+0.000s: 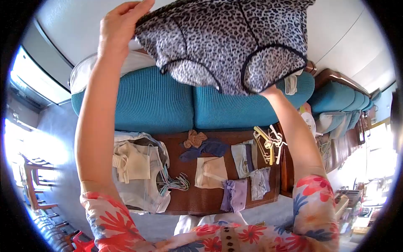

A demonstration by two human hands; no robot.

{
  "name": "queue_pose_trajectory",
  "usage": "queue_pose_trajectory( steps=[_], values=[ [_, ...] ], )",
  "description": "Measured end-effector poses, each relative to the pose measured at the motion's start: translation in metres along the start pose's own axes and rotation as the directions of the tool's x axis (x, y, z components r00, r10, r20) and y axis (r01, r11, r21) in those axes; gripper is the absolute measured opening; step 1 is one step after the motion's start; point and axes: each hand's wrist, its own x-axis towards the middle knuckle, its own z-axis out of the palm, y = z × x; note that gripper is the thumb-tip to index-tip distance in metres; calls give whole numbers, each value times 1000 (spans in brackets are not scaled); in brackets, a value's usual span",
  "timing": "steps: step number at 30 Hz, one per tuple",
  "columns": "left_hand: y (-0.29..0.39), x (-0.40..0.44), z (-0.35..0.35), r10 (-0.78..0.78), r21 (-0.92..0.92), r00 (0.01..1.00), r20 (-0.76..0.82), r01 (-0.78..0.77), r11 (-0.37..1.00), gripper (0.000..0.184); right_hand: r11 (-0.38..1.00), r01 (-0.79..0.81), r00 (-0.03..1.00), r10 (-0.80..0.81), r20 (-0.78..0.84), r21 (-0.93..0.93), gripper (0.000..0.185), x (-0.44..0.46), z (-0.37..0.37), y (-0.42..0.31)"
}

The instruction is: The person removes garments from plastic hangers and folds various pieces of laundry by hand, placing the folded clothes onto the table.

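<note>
A pair of grey-and-black leopard-print underpants [218,38] with black-trimmed leg openings is spread out at the top of the head view, its upper edge partly out of frame. My left hand [119,27] pinches its left corner between thumb and fingers. My right hand's wrist [270,91] goes up behind the lower right of the fabric, which hides the fingers. Below, on a brown wooden table, lie a beige folded garment [210,178], a purple folded garment [235,194], a navy cloth [205,149] and a brown bunched cloth [194,138].
Pale garments [136,164] lie at the table's left, beside a bunch of hangers [176,182]. White and yellow hangers [270,143] lie at the right, near folded grey clothes [243,159]. A teal ribbed sofa [153,101] stands behind the table [189,203].
</note>
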Motion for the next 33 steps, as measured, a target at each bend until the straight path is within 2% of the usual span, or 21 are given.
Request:
queue_pose_trajectory(
  steps=[2, 3, 4, 5, 6, 8, 9, 10, 12, 15, 18, 21, 24, 26, 29, 31, 32, 33],
  values=[
    [-20, 16, 19, 152, -20, 988, -32, -152, 988, 37, 998, 26, 999, -24, -29, 59, 58, 3, 12, 1],
    [-29, 13, 30, 237, 93, 968, -89, -228, 969, 35, 1000, -13, 1000, 13, -28, 13, 64, 0, -5, -10],
    [-29, 0, 38, 294, 147, 953, -73, -282, 948, 40, 998, -53, 998, 52, -28, -34, 70, -3, -20, -18],
    [-41, -8, 46, 336, 242, 940, -62, -313, 919, 36, 999, -51, 999, 52, 14, -12, 74, -3, -9, -8],
    [-58, -15, 56, 376, 333, 925, -45, -341, 879, 33, 993, -116, 988, 112, 105, 27, 76, -3, -17, -12],
    [-97, -24, 65, 567, 480, 816, 113, -545, 687, 25, 991, -129, 982, 132, 135, -25, 77, -5, -19, -13],
    [-116, -29, 70, 547, 430, 824, 146, -551, 715, 21, 991, -117, 983, 124, 133, -62, 76, -4, -17, -12],
    [-130, -33, 70, 538, 481, 814, 220, -570, 666, 19, 984, -126, 991, 131, 32, -123, 75, -6, -11, -14],
    [-151, -40, 70, 542, 586, 774, 327, -616, 526, 16, 995, -87, 995, 89, 50, -38, 73, -5, -16, -14],
    [-157, -45, 68, 388, 607, 815, 430, -579, 545, 16, 987, -144, 984, 151, 91, -76, 72, -4, -20, -19],
    [-150, -46, 60, 238, 656, 841, 485, -531, 537, 20, 992, -81, 993, 89, 80, -93, 72, -5, -16, -12],
    [-135, -54, 56, 81, 766, 878, 473, -454, 455, 28, 991, -103, 988, 113, 105, -89, 75, -4, -18, -11],
    [-121, -65, 54, 133, 741, 860, 492, -495, 453, 38, 983, -143, 974, 160, 158, -115, 76, -2, -15, -11],
    [-122, -74, 50, 243, 691, 839, 486, -539, 481, 43, 980, -160, 966, 181, 184, -121, 76, -1, -10, -7],
    [-119, -102, 32, 366, 627, 833, 416, -554, 548, 41, 987, -130, 985, 140, 104, -97, 74, -1, -12, -6],
    [-126, -136, 9, 317, 595, 863, 393, -502, 628, 37, 990, -96, 993, 103, 62, -101, 74, -3, -17, -11],
    [-133, -155, -4, 295, 576, 876, 382, -475, 665, 36, 987, -127, 985, 137, 108, -99, 76, -1, -18, -10],
    [-148, -178, -19, 221, 583, 889, 402, -435, 686, 34, 993, -107, 992, 110, 65, -49, 77, -2, -17, -8]
  ],
)
